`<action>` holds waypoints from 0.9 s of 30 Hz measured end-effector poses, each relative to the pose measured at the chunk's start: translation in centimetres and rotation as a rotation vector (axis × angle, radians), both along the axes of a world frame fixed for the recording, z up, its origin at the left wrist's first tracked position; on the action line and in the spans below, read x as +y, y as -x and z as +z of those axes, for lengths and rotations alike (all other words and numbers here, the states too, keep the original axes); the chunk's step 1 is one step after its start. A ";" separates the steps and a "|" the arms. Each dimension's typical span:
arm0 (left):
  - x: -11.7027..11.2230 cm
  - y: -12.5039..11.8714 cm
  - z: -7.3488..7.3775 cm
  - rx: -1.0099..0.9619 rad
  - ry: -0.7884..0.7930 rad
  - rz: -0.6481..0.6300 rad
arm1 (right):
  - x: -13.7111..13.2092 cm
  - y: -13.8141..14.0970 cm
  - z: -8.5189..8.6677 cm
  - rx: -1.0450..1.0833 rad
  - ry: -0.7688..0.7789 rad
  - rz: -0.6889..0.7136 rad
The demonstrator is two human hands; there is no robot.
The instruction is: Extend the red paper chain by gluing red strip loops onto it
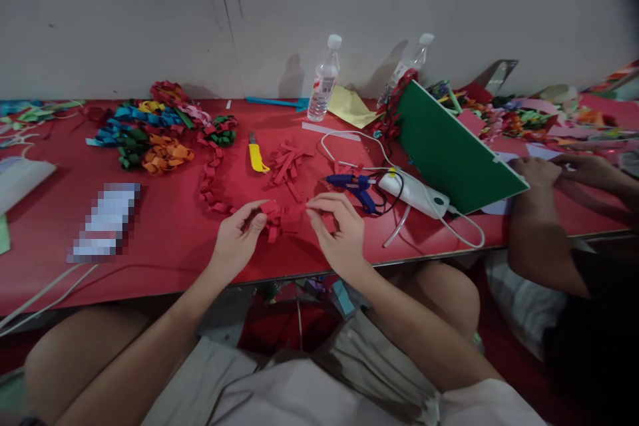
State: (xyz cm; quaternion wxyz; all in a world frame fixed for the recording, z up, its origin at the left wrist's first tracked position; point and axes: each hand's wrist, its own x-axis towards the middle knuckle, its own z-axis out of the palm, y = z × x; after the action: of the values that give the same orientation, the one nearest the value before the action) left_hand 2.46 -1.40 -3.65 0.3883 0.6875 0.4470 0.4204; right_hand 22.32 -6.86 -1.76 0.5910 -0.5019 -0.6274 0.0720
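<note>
My left hand point(235, 234) pinches the near end of a red paper chain point(208, 180) between thumb and fingers, just above the red table. The chain curves back from there toward a heap of multicoloured paper chains point(150, 130). My right hand point(342, 229) is a short gap to the right, thumb and fingertips together; whatever they hold is too small to make out against the red table. Beyond the hands lie loose red paper strips point(288, 163) and a yellow-handled cutter point(256, 157). A blue glue gun point(357, 186) lies to the right of my right hand.
A white power strip point(413, 193) with a cable and a leaning green board point(456, 153) stand to the right. Two water bottles point(324, 80) are near the wall. A blurred-out phone point(106, 223) lies left. Another person's hands point(539, 173) work at far right.
</note>
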 end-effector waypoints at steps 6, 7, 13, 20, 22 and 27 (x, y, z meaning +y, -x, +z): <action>0.0 0.1 0.7 -0.068 -0.012 0.002 | 0.1 -0.8 -0.1 -0.169 -0.057 0.098; 0.0 0.2 0.8 -0.061 -0.024 0.000 | 0.1 -1.0 -0.1 -0.194 -0.062 0.114; -0.3 0.5 0.7 0.105 -0.123 0.030 | -0.1 -1.1 0.4 -0.191 -0.034 0.122; -0.3 0.0 0.5 0.006 -0.082 0.030 | -0.2 -0.4 0.4 0.134 0.094 0.094; -0.2 0.1 0.5 -0.021 -0.052 0.032 | -0.1 -0.3 0.3 0.243 0.108 0.073; -0.2 0.0 0.3 -0.042 -0.018 0.012 | 0.0 0.0 0.0 0.355 0.202 0.179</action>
State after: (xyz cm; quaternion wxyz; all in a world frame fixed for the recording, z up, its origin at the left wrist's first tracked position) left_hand 2.50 -1.65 -3.36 0.3890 0.6793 0.4391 0.4410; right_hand 22.31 -6.83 -1.78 0.6304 -0.4802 -0.5450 0.2737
